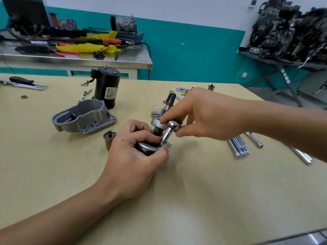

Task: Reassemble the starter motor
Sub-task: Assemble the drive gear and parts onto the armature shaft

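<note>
Tan tabletop (212, 191): starter assembly (146, 148) in left hand (134, 156), driver (168, 132) in right hand (203, 112)

Left hand (134, 156) and right hand (200, 112) are bare, forearms likewise.

1. The motor body (106, 87) stands on the tabletop (194, 191), behind the drive-end housing (83, 117).
2. A small cylindrical part (109, 138) stands between that housing and the shaft assembly (155, 122).
3. Screwdrivers (26, 83) lie far left, and steel rods (238, 146) lie to the right.
</note>
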